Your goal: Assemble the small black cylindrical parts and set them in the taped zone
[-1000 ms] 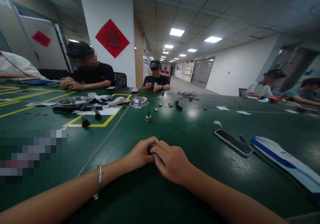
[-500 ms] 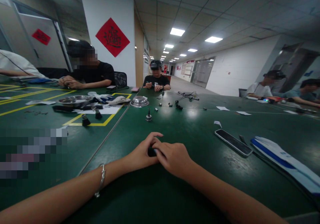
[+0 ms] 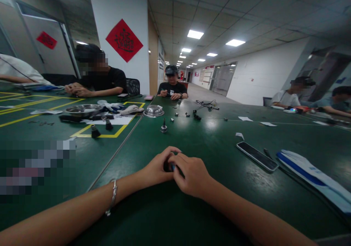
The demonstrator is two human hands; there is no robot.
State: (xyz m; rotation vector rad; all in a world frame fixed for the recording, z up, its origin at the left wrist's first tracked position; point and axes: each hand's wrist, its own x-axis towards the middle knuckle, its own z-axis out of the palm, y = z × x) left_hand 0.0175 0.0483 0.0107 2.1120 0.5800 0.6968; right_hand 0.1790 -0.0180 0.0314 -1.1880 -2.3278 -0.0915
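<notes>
My left hand (image 3: 157, 168) and my right hand (image 3: 192, 173) meet just above the green table (image 3: 131, 216). Both have bent fingers closed around something small between them. Only a dark patch and a bit of blue show there; the fingers cover the rest, so its kind cannot be made out. Beyond my fingertips stands a small round metal part with a dark upright stem (image 3: 163, 128), touched by neither hand.
A metal bowl (image 3: 154, 110) and several small dark parts (image 3: 196, 116) lie farther back. Left are brushes (image 3: 95, 131), gloves (image 3: 131, 110) and a steel dish (image 3: 82, 109). A phone (image 3: 257, 156) and a blue-white packet (image 3: 315, 176) lie right. Other people (image 3: 172, 88) sit around the table.
My left fingers have curled in closer to my right hand, and the fingertips have shifted slightly. Slightly more blue shows between the hands. The things on the table lie as before.
</notes>
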